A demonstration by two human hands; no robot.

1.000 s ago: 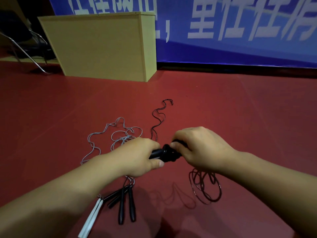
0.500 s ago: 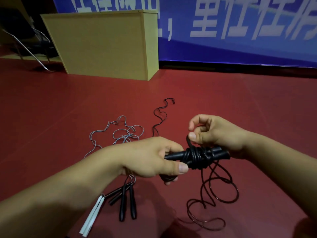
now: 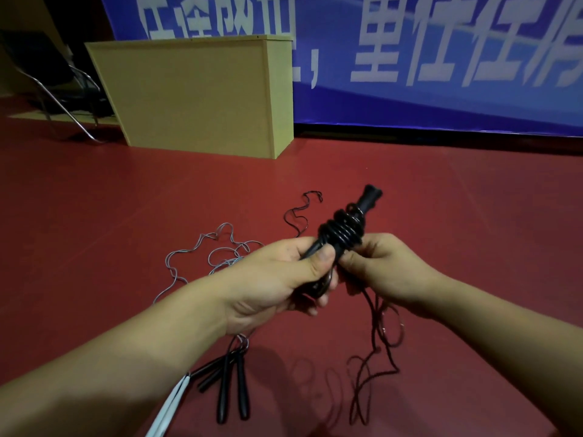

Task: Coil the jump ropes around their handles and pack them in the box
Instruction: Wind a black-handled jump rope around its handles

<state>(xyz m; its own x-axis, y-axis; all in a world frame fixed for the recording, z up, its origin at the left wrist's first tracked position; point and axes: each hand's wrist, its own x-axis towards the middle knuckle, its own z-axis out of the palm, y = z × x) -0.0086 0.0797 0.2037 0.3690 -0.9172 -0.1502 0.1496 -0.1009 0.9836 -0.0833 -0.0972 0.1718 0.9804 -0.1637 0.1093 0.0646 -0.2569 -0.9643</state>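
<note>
Above the red floor (image 3: 126,216), seen from the head camera, the left hand (image 3: 271,279) grips the black jump-rope handles (image 3: 344,231), fingers curled round their lower end. The right hand (image 3: 385,269) pinches the black cord (image 3: 375,348) beside the coils; a loose tail hangs to the floor. Winding is midway, I judge. Next comes another turn, kept taut. Unwound ropes (image 3: 227,395) lie below; the wooden box (image 3: 195,96) stands well apart.
</note>
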